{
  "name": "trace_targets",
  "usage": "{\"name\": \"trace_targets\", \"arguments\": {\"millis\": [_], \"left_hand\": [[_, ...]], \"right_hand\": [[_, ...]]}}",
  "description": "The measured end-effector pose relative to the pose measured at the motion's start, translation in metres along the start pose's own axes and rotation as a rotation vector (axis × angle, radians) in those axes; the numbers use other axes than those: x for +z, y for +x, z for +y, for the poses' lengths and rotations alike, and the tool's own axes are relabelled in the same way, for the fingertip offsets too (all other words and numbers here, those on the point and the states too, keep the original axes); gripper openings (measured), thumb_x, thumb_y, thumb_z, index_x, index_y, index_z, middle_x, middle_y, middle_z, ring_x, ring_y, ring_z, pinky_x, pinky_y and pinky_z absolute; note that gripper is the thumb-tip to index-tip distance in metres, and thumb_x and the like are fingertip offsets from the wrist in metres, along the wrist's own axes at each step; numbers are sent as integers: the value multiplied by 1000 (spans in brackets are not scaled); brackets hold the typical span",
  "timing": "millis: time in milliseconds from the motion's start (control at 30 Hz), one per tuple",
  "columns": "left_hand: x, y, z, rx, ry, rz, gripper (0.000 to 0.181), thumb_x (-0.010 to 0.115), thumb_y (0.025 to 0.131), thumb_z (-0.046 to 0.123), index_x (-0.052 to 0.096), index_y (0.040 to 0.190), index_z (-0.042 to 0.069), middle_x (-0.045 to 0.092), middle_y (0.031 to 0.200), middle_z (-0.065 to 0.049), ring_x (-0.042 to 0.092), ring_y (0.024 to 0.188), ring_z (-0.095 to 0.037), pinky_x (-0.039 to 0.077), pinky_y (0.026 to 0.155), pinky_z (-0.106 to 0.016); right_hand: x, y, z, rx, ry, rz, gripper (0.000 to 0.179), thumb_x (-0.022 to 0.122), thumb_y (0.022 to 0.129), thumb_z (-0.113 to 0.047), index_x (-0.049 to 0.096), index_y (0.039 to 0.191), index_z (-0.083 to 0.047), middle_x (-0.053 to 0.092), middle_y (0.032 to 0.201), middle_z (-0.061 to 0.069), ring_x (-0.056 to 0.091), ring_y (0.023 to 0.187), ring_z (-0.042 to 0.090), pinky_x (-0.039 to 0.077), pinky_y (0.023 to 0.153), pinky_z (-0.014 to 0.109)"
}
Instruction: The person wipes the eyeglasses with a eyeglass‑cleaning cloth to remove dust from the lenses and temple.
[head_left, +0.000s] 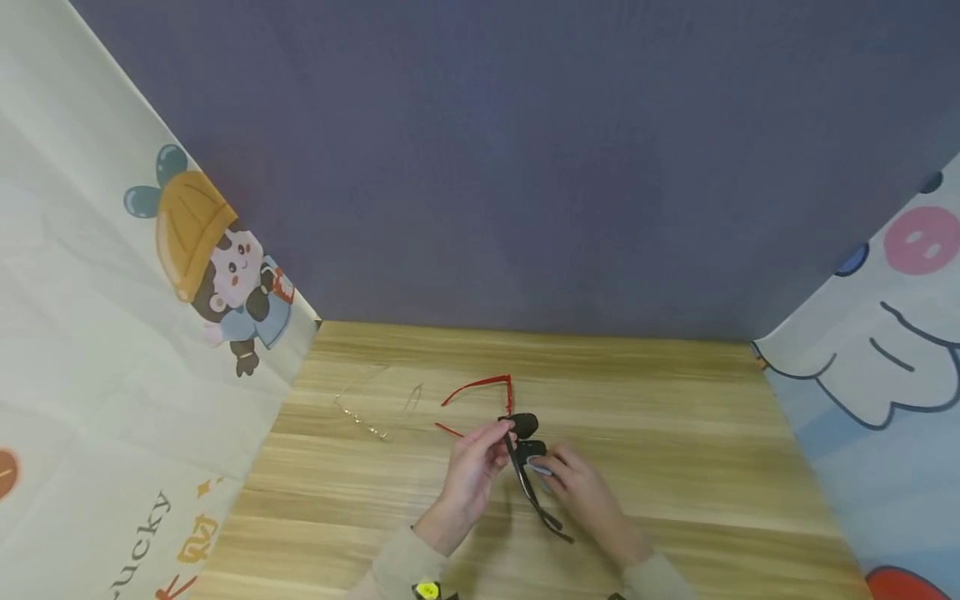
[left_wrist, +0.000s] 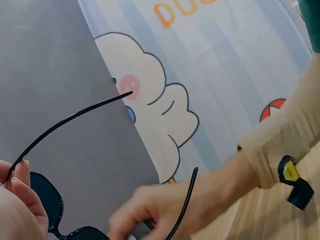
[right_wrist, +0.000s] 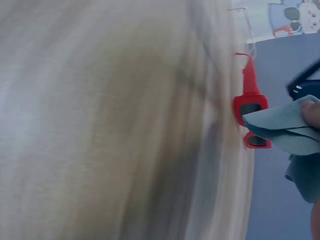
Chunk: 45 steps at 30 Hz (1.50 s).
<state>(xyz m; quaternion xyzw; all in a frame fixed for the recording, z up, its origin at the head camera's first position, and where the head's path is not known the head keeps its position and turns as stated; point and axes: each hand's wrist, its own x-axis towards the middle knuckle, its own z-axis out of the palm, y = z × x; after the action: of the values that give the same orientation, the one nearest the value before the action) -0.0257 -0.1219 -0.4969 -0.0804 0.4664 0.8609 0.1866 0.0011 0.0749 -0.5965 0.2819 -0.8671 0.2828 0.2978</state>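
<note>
Black sunglasses are held above the table, their temples pointing toward me. My left hand pinches them at one end of the frame, near the hinge; the left wrist view shows the dark lenses beside its fingers. A pale blue-green cloth is gripped in my right hand, close against the other lens. Whether the cloth touches both faces of that lens is hidden by the fingers. Just beyond the left hand lie red-framed glasses, partly covered by the sunglasses and hand.
A thin gold-coloured wire object, perhaps spectacles, lies at the left on the wooden table. A dark grey panel stands behind the table. Printed cartoon sheets flank both sides.
</note>
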Motion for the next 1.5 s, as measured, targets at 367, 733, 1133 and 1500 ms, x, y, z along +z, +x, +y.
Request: {"name": "trace_targets", "arguments": {"millis": [367, 733, 1133, 1500], "left_hand": [[0, 0, 8, 25, -23, -32, 14, 63, 100, 10, 75, 93, 13, 72, 81, 5, 62, 72, -4, 48, 67, -14], [-1, 1, 6, 24, -41, -27, 14, 63, 100, 8, 74, 93, 13, 72, 82, 5, 63, 72, -4, 46, 64, -13], [5, -3, 4, 36, 7, -67, 13, 64, 100, 8, 74, 93, 12, 72, 84, 4, 62, 73, -5, 48, 69, -16], [3, -3, -3, 34, 79, -131, 9, 67, 98, 12, 75, 94, 15, 72, 86, 5, 60, 74, -3, 48, 71, -16]], "right_hand": [[5, -9, 2, 78, 64, -7, 33, 85, 74, 2, 76, 105, -8, 68, 99, -1, 65, 81, 11, 55, 72, 17], [-2, -3, -4, 61, 114, 93, 30, 80, 79, -2, 76, 108, -10, 68, 94, -2, 62, 77, 10, 52, 70, 13], [4, -3, -7, 70, 70, 95, 28, 77, 81, -7, 77, 109, -10, 65, 89, -2, 56, 70, 5, 47, 63, 8], [-1, 10, -11, 44, -51, -36, 26, 87, 76, -10, 78, 100, -13, 72, 90, -1, 63, 75, 10, 56, 65, 24]]}}
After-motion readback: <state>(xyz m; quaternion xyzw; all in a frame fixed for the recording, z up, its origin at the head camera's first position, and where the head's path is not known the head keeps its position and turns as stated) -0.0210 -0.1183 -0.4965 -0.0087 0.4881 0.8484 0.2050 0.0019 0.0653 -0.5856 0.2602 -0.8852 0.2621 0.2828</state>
